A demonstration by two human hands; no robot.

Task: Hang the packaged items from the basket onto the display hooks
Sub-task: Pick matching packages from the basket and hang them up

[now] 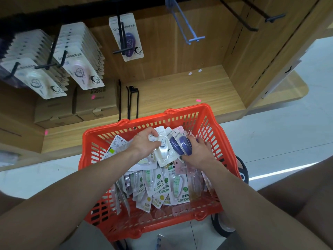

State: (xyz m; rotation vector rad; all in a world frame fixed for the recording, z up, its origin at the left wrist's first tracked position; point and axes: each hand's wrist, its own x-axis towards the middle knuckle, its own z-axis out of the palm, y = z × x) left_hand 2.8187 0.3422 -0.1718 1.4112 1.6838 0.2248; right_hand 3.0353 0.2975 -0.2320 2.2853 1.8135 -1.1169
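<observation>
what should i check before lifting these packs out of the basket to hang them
1. Left hand grips the white pack: ok.
2. Right hand holds the purple packs: ok, though how many it holds cannot tell.
3. Matching hook: the one with a single purple pack has room: ok.
4. Blue hook is bare: ok as a spare.
5. Hang holes on the held packs open and facing up: cannot tell.
6. Packs free of the pile in the orange basket: cannot tell.

Premises: a retail shop. Wooden display unit [180,56] fitted with hooks [122,50] carrying carded stationery packs [81,69]; below it, a red shopping basket [212,127] of packaged stock [162,188].
</observation>
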